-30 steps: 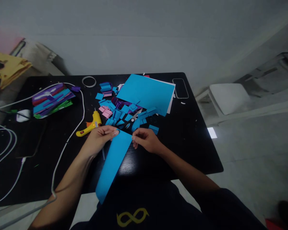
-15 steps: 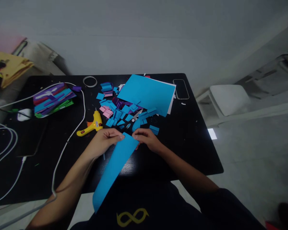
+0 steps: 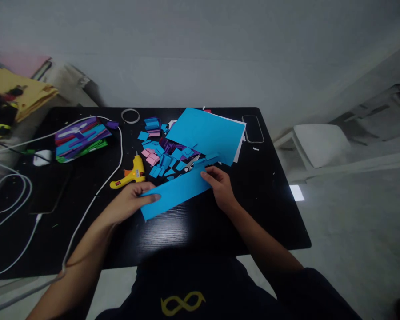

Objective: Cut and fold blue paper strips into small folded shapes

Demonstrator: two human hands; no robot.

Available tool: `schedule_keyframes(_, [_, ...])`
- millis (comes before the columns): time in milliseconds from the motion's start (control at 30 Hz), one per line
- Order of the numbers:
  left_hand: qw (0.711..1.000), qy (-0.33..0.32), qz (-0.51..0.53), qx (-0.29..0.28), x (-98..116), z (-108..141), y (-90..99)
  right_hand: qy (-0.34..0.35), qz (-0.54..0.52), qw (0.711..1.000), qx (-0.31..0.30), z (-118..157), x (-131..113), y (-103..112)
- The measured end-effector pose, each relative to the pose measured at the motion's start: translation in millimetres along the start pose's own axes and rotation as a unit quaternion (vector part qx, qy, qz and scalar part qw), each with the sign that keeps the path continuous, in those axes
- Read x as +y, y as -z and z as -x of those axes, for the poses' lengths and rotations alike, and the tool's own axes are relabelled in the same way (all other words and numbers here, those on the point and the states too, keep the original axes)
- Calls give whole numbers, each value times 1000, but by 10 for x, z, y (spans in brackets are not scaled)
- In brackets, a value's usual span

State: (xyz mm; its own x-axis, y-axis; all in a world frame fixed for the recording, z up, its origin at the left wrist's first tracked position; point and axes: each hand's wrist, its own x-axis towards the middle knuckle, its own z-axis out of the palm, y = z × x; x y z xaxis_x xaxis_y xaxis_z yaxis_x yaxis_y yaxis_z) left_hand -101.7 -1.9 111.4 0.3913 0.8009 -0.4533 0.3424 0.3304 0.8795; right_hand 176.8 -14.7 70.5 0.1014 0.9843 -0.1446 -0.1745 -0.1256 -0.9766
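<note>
A blue paper strip [image 3: 178, 192] stretches between my two hands above the near part of the black table. My left hand [image 3: 135, 200] pinches its left end, thumb on top. My right hand [image 3: 219, 183] grips the strip toward its right end, with the thumb on the upper face. Just beyond the strip lie small folded blue paper pieces [image 3: 166, 160] and pink ones [image 3: 150, 156]. Scissors [image 3: 190, 164] rest among them, partly covered. A yellow glue gun [image 3: 130, 173] lies beyond my left hand.
A large blue sheet [image 3: 206, 131] lies over white paper at the back. Bundled coloured strips [image 3: 82, 138], a tape ring [image 3: 130, 116] and a clear phone case [image 3: 253, 129] sit around it. A white cable [image 3: 96, 194] crosses the left side, over my left forearm. A white stool [image 3: 320, 144] stands right.
The blue strip has swung from hanging down toward my body to lying crosswise. My hands have moved apart, the left one leftward and the right one rightward. The view has shifted slightly.
</note>
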Motion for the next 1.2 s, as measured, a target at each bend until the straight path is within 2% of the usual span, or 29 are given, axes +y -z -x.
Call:
schedule_keyframes(67, [998, -4, 22, 67, -30, 14, 132, -10, -17, 1000, 7, -21, -2, 41])
schedule_keyframes(133, [986, -17, 71, 150, -46, 4, 211, -38, -24, 998, -49, -31, -10, 82])
schedule_keyframes(200, [966, -45, 112, 228, -39, -24, 215, -81, -1, 978, -191, -30, -32, 114])
schedule_keyframes(233, [957, -60, 123, 255, -25, -42, 187, -104, 19, 954, -280, -25, -46, 122])
schedule_keyframes(267, [952, -70, 125, 270, -5, -61, 142, -123, 39, 925, -358, -17, -58, 122])
schedule_keyframes(300, [953, -74, 119, 269, 20, -81, 83, -133, 54, 900, -411, -6, -67, 113])
schedule_keyframes(333, [959, -76, 106, 253, 49, -101, 13, -135, 59, 890, -431, 8, -69, 93])
schedule_keyframes(367, [968, -75, 85, 224, 78, -122, -66, -130, 55, 897, -418, 24, -63, 64])
schedule_keyframes(467, [990, -84, 10, 115, 150, -177, -307, -101, 1, 948, -302, 81, -9, -57])
schedule_keyframes(567, [992, -105, -3, 68, 163, -210, -484, -93, -42, 965, -243, 124, 61, -159])
schedule_keyframes(733, [989, -108, 57, 83, 76, -209, -557, -97, -55, 980, -165, 135, 113, -165])
schedule_keyframes(933, [989, -104, 57, 88, 24, -186, -586, -106, -53, 979, -166, 116, 51, -148])
schedule_keyframes(1100, [991, -117, 32, 56, 38, -179, -626, -68, 2, 987, -144, 91, -87, -186])
schedule_keyframes(1200, [988, -134, 43, 58, 36, -162, -644, -42, 51, 989, -129, 87, -168, -173])
